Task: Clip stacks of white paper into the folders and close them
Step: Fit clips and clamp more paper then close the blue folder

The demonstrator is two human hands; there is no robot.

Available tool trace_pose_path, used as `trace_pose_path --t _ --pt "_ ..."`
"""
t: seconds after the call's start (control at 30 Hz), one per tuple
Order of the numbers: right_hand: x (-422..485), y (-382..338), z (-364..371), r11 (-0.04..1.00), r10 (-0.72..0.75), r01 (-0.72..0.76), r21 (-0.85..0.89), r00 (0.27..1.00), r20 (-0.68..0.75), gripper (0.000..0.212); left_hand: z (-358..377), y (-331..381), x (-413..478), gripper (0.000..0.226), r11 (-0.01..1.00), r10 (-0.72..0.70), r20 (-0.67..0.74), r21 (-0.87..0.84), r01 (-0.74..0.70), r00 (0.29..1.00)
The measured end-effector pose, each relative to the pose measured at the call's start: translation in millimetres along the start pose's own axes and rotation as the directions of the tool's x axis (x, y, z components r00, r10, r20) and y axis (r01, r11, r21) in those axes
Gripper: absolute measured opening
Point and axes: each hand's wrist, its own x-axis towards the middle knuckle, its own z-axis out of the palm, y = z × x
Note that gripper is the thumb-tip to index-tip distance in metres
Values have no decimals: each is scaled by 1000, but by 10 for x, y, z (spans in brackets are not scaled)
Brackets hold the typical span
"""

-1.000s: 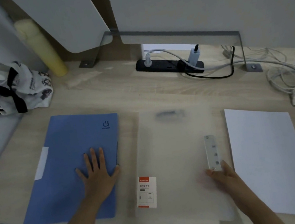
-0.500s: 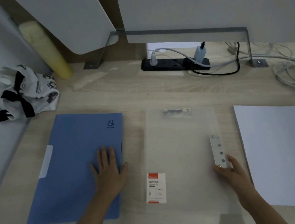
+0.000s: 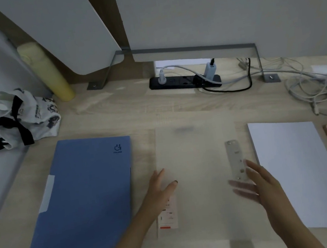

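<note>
Left hand (image 3: pixel 160 189), right hand (image 3: pixel 260 181) at translucent folder's (image 3: pixel 196 157) side edges; fingers extended.

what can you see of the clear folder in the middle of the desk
The frosted plastic folder lies flat on the desk between the blue folder and the white paper stack. A pale clip bar with studs shows near its right edge, a dark blurred mark near its top, and a white-and-red label at its lower left. The left hand rests at its left edge; the right hand is at the clip bar's lower end, fingers hazy, perhaps under the cover.
</note>
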Motion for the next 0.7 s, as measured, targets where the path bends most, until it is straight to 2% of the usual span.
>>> trace_pose_path --t 0.07,0.17,0.27,0.33,0.43,0.53,0.63,0.7 --pt "-66 -165 69 997 12 -19 78 996 89 30 -111 51 23 63 996 -66 38 -53 68 997" --pt "-113 -343 313 991 57 -87 104 963 265 32 -281 159 0 80 986 -113 114 -105 125 987" --pt "-174 -393 626 998 52 -64 17 918 393 39 -479 279 -106 85 971 -37 198 -223 82 979" --pt "-214 -407 861 998 35 -7 -62 881 472 43 -625 356 -186 98 945 39 234 -324 40 972" --pt "-233 -372 1204 982 41 70 -174 826 562 44 -814 449 -318 114 921 151 235 -387 -50 960" --pt "-182 -186 1462 957 53 147 -250 758 650 47 -1032 480 -478 96 882 234 126 -445 -155 964" --pt "-85 46 1624 920 120 166 -355 742 659 53 -1294 425 -614 67 859 274 122 -476 -186 954" --pt "-4 236 1695 889 126 204 -409 751 649 55 -1433 410 -632 46 866 219 106 -480 -143 970"
